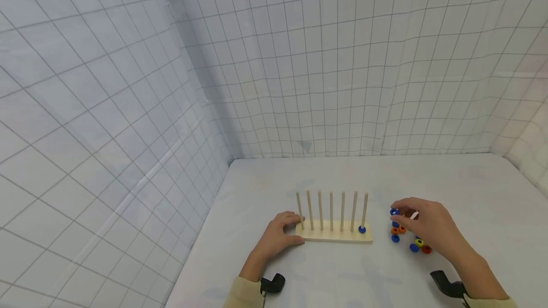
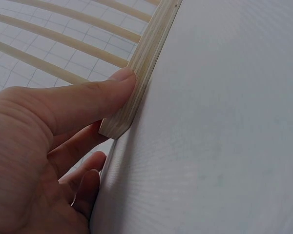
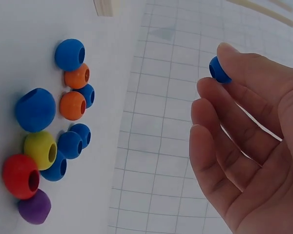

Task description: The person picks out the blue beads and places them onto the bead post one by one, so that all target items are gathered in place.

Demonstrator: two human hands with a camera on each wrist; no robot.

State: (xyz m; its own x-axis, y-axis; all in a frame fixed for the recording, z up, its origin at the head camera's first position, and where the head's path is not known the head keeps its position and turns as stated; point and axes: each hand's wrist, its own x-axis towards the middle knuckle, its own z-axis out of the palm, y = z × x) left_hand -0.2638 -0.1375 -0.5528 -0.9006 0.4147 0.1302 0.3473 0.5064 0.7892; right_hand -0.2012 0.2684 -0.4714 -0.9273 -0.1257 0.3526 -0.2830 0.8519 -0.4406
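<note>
A wooden peg board (image 1: 334, 238) with a row of several upright pegs stands on the table. At its left end my left hand (image 1: 273, 238) grips the base, thumb along the front edge and fingers behind. A blue bead (image 1: 362, 229) sits at the foot of the rightmost peg. Right of the board, above the loose beads, my right hand (image 1: 436, 227) pinches another blue bead (image 3: 218, 71) between thumb and index finger. In the right wrist view its hole is partly visible, while the other fingers are loosely bent.
Loose beads lie on the white table (image 1: 325, 279) under and beside the right hand: several blue, plus orange (image 3: 73, 106), yellow (image 3: 40, 149), red (image 3: 20, 176) and purple (image 3: 34, 207) ones. Grid-patterned white sheets (image 1: 299, 61) enclose the table at the back and sides.
</note>
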